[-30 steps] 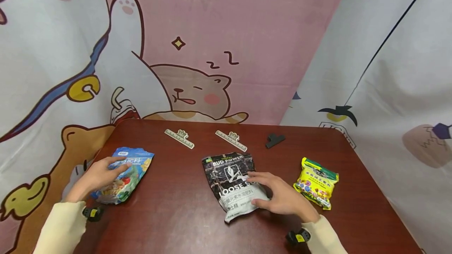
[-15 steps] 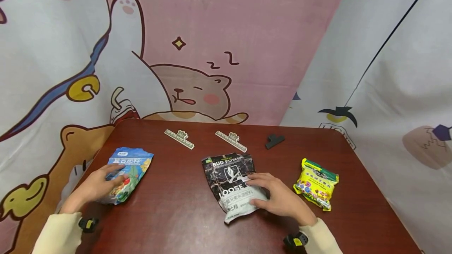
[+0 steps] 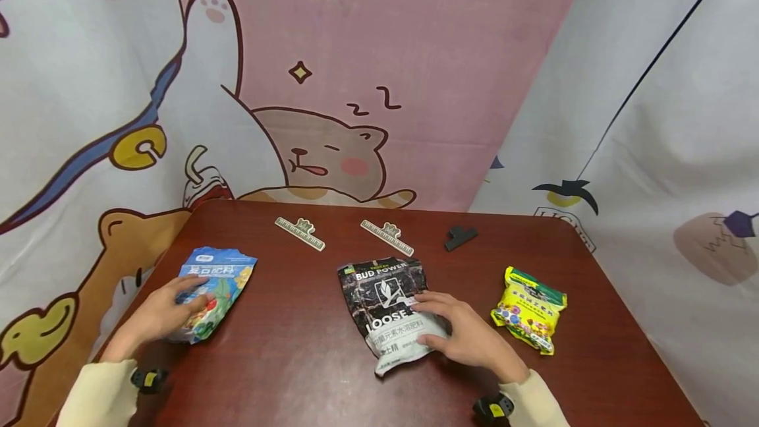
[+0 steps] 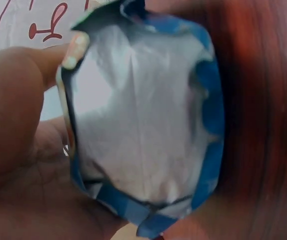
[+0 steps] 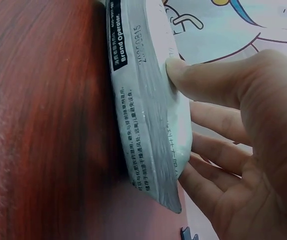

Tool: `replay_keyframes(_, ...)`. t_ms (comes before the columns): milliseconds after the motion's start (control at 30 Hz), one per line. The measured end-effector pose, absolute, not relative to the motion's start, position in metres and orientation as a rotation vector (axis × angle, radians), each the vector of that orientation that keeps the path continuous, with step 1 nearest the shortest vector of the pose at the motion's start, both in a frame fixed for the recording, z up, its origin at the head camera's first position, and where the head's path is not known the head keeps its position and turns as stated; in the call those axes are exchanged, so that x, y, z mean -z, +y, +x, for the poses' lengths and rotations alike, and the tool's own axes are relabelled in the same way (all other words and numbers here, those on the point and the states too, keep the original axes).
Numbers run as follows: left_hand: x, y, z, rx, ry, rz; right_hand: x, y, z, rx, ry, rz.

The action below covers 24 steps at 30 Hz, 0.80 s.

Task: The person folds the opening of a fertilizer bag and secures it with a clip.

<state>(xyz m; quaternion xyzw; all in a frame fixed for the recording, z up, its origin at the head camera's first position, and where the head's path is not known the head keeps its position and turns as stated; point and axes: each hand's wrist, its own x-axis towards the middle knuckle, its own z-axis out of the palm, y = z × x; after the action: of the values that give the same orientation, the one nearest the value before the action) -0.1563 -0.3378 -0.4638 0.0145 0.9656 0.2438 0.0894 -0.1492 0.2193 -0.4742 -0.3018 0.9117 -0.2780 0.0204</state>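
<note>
On the left side of the table lies a blue fertilizer bag (image 3: 222, 282) with fruit and vegetable pictures. My left hand (image 3: 163, 312) rests on its left part with loosely bent fingers. From the left wrist camera, the bag's silvery bottom (image 4: 138, 115) with blue edges faces me, and the thumb (image 4: 76, 50) touches its rim. A black and white fertilizer bag (image 3: 379, 308) printed BUD POWER lies flat at the centre. My right hand (image 3: 468, 335) spreads its fingers and thumb over that bag's right side. In the right wrist view, the thumb lies against the pouch's (image 5: 148, 115) pale face.
Two pale clips with piano-key patterns, a left one (image 3: 300, 233) and a middle one (image 3: 387, 237), lie along the back of the table (image 3: 284, 361). Beside them is a black clip (image 3: 460, 238). To the right lies a yellow and green bag (image 3: 530, 312). A printed cloth hangs behind.
My left hand has drawn slightly back toward me and down onto the blue bag, uncovering more of its print. The right hand shifts only slightly on the black and white bag.
</note>
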Motion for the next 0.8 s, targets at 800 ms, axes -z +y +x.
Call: replay_keyframes(800, 0.461, -0.296, -0.147, -0.815, 2.819, 0.008, 0.476, 0.218, -0.147, 0.918, 2.829, -0.903)
